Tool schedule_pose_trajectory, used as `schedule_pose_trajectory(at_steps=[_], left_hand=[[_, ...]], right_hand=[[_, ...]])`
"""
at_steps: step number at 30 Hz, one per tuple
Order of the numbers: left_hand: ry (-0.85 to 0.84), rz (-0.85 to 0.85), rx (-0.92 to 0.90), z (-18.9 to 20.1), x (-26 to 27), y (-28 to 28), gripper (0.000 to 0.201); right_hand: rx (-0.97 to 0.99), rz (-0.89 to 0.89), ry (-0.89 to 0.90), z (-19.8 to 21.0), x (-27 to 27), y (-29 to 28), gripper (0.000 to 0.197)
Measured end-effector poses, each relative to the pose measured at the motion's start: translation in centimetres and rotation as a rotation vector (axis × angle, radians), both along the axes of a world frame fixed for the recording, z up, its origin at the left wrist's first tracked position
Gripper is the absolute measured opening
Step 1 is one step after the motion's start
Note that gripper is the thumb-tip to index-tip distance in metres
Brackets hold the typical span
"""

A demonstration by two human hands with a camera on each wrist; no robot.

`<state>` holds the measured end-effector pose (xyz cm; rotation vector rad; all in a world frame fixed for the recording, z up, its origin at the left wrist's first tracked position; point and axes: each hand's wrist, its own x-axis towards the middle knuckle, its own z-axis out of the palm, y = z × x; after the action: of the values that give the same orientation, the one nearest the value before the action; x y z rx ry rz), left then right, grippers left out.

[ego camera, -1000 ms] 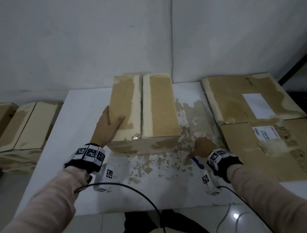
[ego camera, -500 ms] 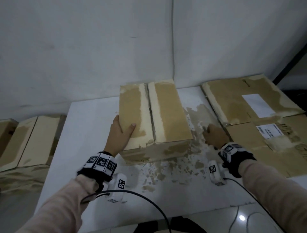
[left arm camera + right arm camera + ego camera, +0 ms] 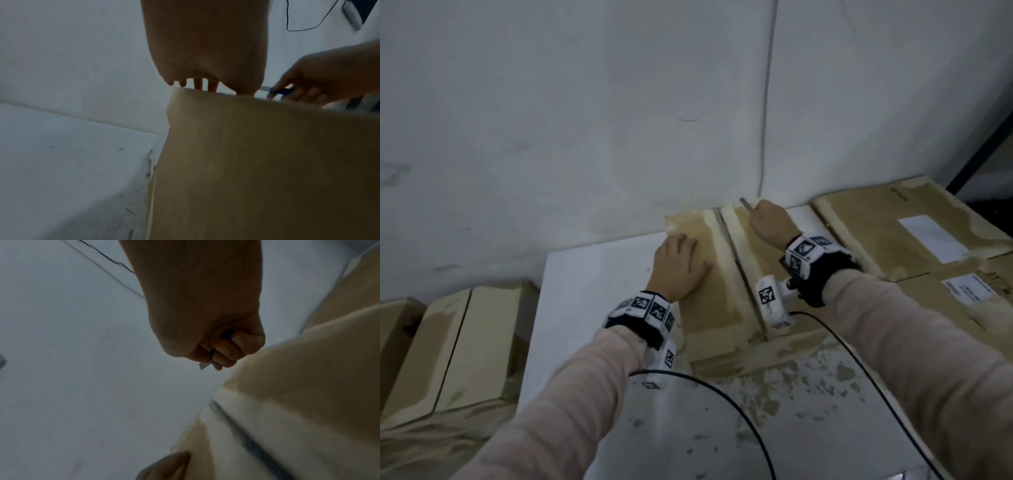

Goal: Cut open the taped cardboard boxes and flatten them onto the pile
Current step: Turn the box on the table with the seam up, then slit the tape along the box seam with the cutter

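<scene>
On the white desk (image 3: 592, 308), against the wall, a box (image 3: 722, 274) is being steadied by the left hand (image 3: 678, 270), laid flat with straight fingers on its left flap. A knife (image 3: 277, 91) is being gripped in the right hand (image 3: 770, 222) at the far end of the top seam, its blade pointing toward the wall. Flattened cardboard (image 3: 914, 240) is lying to the right, more boxes (image 3: 458, 346) to the left.

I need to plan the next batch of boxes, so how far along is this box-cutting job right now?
Done: flattened boxes lie piled at the right. In hand: the left hand presses flat on the box on the table, while the right hand grips a blue-handled knife at the far end of its centre seam. Left: cutting this seam, flattening it, then the closed boxes at the left.
</scene>
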<state>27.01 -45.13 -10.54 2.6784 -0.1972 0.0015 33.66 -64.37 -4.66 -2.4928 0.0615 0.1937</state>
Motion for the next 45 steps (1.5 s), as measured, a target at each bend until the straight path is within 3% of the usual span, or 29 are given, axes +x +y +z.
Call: schedule_pose_trajectory(at_steps=[6,14,19,34,45], left_hand=[[-0.045,-0.028,-0.122,-1.0,0.9,-0.4,0.066],[-0.092,0.021,-0.197,-2.4,1.1,-0.3,0.070],[-0.109,0.037,-0.216,-2.7,1.2,-0.4,0.060],[-0.044,0.053,-0.205,-2.4,1.2,-0.6,0.059],[-0.094,0.089,-0.243,-1.9,0.8,-0.8,0.055]], right_hand=[[-0.222,0.030,0.014,-2.5,1.1,3.7,0.033],[-0.350,0.043,0.034,-2.7,3.1,5.6,0.043],[-0.413,0.056,0.065,-2.7,3.1,6.2,0.036],[-0.439,0.063,0.161,-1.9,0.7,6.5,0.033],[-0.440,0.193,0.287,-1.4,-5.0,3.7,0.023]])
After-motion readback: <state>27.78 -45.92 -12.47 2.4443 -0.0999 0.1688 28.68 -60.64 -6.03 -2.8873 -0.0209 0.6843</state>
